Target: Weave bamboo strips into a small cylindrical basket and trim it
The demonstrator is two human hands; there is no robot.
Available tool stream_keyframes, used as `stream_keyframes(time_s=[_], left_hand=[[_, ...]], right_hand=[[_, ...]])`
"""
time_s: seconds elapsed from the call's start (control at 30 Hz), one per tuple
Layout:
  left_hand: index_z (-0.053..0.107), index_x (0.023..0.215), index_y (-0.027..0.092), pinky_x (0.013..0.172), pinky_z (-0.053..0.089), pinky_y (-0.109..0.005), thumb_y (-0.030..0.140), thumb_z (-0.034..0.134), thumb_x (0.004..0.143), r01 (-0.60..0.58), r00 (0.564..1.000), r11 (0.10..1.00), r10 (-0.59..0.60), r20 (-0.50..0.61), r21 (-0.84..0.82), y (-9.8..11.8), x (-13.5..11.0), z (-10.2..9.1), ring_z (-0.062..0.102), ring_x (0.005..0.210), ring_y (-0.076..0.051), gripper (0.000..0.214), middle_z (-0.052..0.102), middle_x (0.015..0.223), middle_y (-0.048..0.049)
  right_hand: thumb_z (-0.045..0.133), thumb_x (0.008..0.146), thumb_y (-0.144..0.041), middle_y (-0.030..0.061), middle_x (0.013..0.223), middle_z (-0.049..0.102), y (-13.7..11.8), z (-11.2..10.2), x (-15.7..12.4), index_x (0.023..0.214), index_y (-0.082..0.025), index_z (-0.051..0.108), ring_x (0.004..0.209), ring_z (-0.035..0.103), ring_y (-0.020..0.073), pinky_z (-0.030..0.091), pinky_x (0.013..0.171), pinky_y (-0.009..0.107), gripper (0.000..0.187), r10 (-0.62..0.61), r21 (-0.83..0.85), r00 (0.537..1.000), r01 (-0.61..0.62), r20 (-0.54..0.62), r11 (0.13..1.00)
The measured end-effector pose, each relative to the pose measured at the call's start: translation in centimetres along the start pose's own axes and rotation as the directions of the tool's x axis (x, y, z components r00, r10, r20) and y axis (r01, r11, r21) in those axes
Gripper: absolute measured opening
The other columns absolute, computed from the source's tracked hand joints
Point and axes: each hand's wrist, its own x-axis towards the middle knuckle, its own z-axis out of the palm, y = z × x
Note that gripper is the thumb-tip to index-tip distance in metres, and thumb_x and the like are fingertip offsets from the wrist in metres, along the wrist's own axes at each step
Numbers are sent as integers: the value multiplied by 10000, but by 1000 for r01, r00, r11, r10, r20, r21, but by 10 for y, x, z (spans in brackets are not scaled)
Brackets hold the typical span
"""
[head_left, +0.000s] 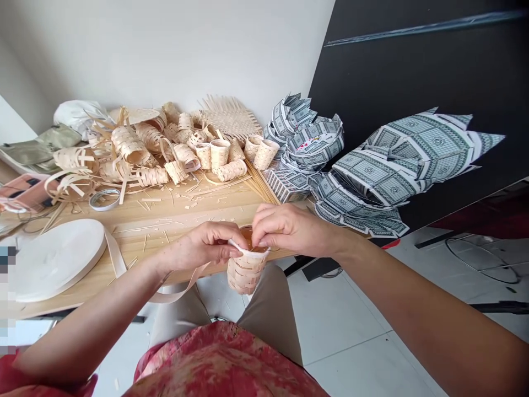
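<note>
A small woven wood-strip basket [247, 271] hangs over the table's front edge, above my lap, its mouth facing up. My left hand [215, 242] is closed on the left side of its rim, thumb outside, where a pale band runs along the edge. At the far side of the rim, my right hand [279, 229] is closed in a pinch; its fingertips reach into the mouth, and what they grip is hidden. A flat cream ribbon [115, 253] comes off a large roll [61, 256] on the left, and a loop of it hangs below my left wrist.
Several small woven baskets [219, 154] and loose strips crowd the back of the wooden table [185, 204]. A tape roll [104, 199] lies at left. Folded playing-card structures [384, 165] stand at right against a black panel [413, 66]. Thin sticks [262, 182] lie near the middle.
</note>
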Motion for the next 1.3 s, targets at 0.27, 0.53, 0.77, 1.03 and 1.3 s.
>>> stream_keyframes(time_s=[0.27,0.53,0.77,1.03,1.3], left_hand=[[613,845,125,687,430,-207,148,498,834,-84,996,991,86,-13,108,3,2,4,539,748,-101,118,576,785,-30],[598,817,104,663,437,-214,178,515,831,-140,971,966,177,-158,219,-5,4,12,557,719,-109,112,598,778,-50],[596,799,111,667,434,-209,178,506,838,-152,982,968,170,-78,202,-4,1,8,557,736,-109,119,595,776,-45],[610,856,132,712,426,-221,152,469,857,-177,984,965,174,34,191,1,-3,3,551,784,-108,143,596,830,-50],[625,880,135,710,430,-223,170,461,864,-179,983,972,171,62,151,-1,-4,1,551,789,-110,168,591,848,-58]], right_hand=[[509,801,-83,22,660,595,6,6,2,675,-131,630,672,515,115,399,671,241,181,-67,98,997,70,-34,993],[498,764,-68,6,640,573,9,16,5,638,-136,625,652,513,107,396,690,245,191,-10,156,997,22,-75,987],[558,668,-47,-44,615,546,0,13,7,703,-132,605,579,493,82,363,538,179,103,285,285,958,-284,40,915],[637,699,-96,-43,601,554,-5,9,10,659,-151,610,643,475,100,341,581,191,74,117,-16,993,-117,1,993],[576,795,-157,-24,616,515,-5,4,11,619,-145,617,577,470,81,318,538,189,181,-12,-133,995,26,100,991]])
